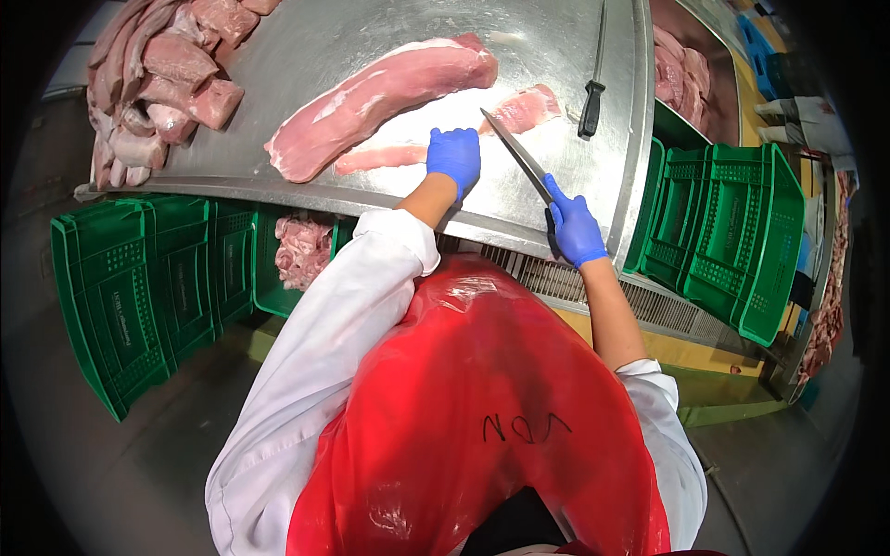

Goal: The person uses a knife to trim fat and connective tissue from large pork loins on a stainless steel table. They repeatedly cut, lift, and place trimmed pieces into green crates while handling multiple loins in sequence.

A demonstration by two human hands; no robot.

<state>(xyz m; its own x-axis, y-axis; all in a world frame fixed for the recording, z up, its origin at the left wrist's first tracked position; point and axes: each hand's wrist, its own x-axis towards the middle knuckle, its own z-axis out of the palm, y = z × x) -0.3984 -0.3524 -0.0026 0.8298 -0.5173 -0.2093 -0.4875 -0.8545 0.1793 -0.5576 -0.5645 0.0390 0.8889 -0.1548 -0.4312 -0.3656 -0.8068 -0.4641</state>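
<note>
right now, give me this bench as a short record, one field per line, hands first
left hand: blue glove, curled into a fist at the thin meat strip; whether it pinches the meat is hidden
right hand: blue glove, holding a knife, tip toward the strip's right part
large meat piece: lying beyond the strip
spare knife: black handle, lying at the table's right side
meat pile: far left
surface: metal table
green crates: both sides

Handwriting (527, 428) on red apron (487, 357); print (120, 315) on green crates (104, 269).
</note>
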